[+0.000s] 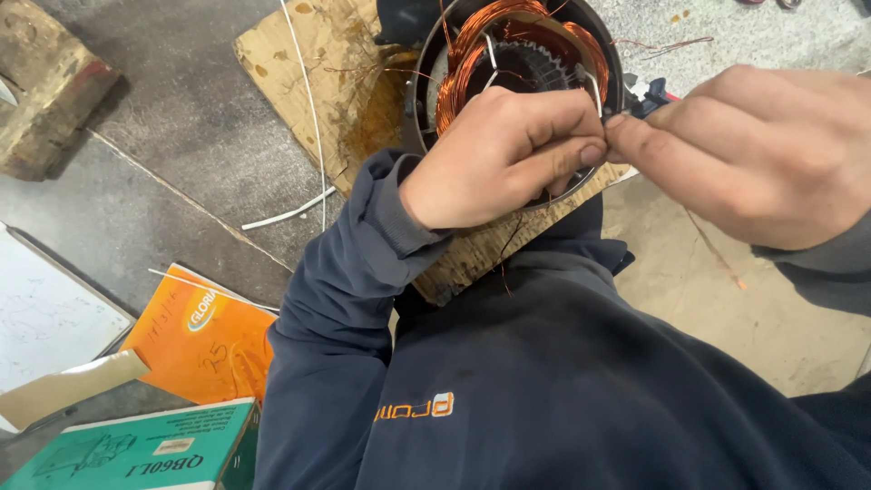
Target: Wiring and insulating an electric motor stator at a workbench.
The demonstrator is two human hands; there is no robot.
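A round motor stator with copper wire windings stands on a stained piece of cardboard on the floor. My left hand is curled in front of its near rim, thumb and fingers pinched together. My right hand meets it from the right, fingertips pinching at the same spot beside the rim. What they pinch is too small to see; it looks like a thin wire. A blue and red tool handle shows behind my right fingers.
White sleeving strips and loose copper strands lie on the concrete floor. An orange booklet, a green box and a white notepad sit at the lower left. A wooden block rests at the upper left.
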